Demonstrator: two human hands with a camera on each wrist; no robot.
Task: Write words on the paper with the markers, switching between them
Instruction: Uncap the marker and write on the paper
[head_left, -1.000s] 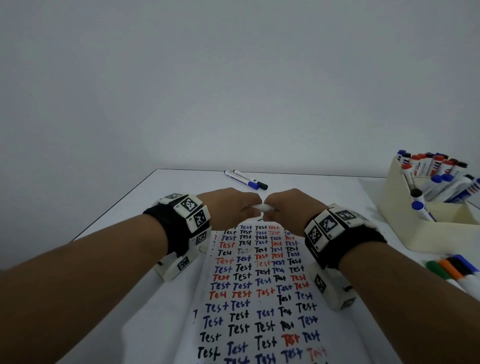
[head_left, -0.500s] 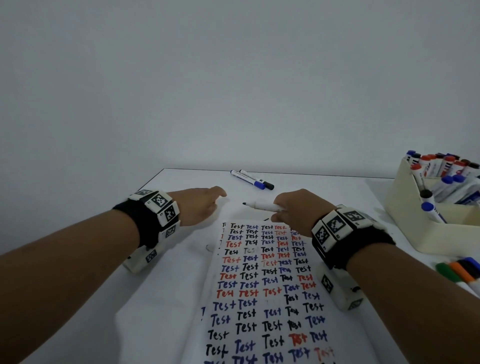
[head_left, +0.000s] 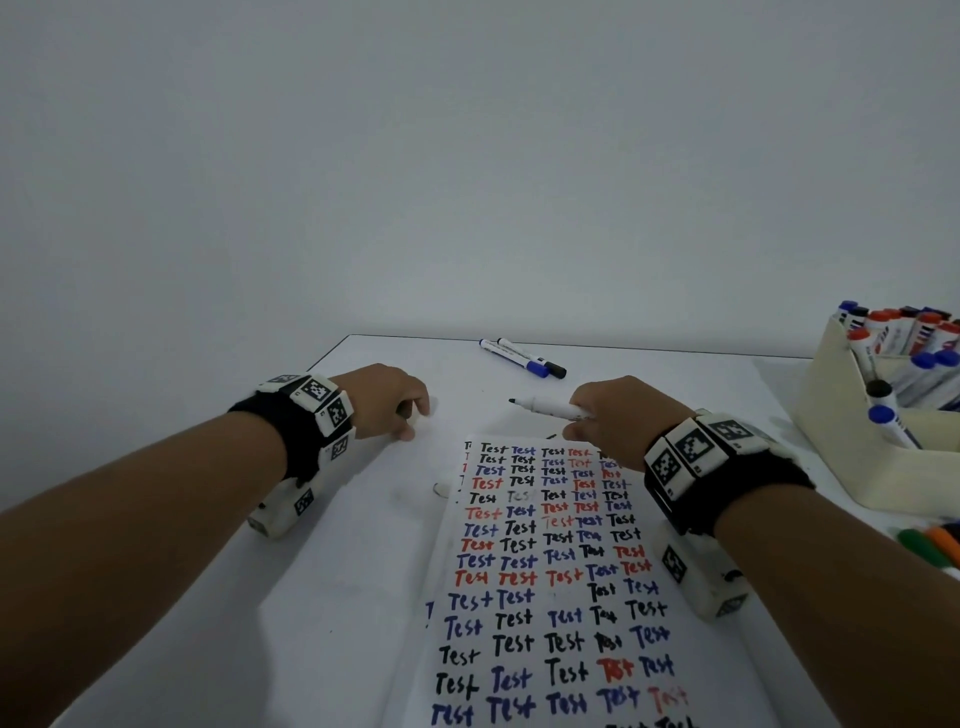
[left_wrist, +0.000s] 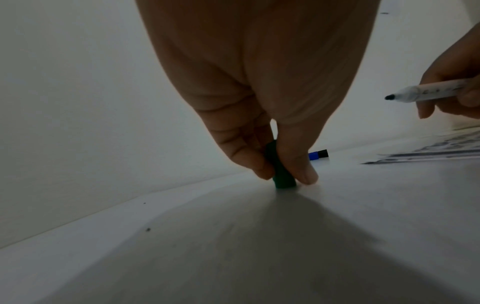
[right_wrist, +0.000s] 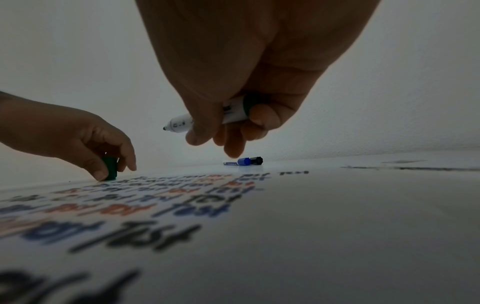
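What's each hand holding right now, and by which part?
The left hand pinches a green cap by its sides, its end on the table. The right hand grips the uncapped marker around its barrel's rear half.

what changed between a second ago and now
The hands, joined on the marker above the paper's top edge, came apart. The left hand carried the green cap left and now holds it down on the table. The right hand kept the uncapped marker, tip bare and pointing left. The paper, the two capped markers and the marker box stayed put.
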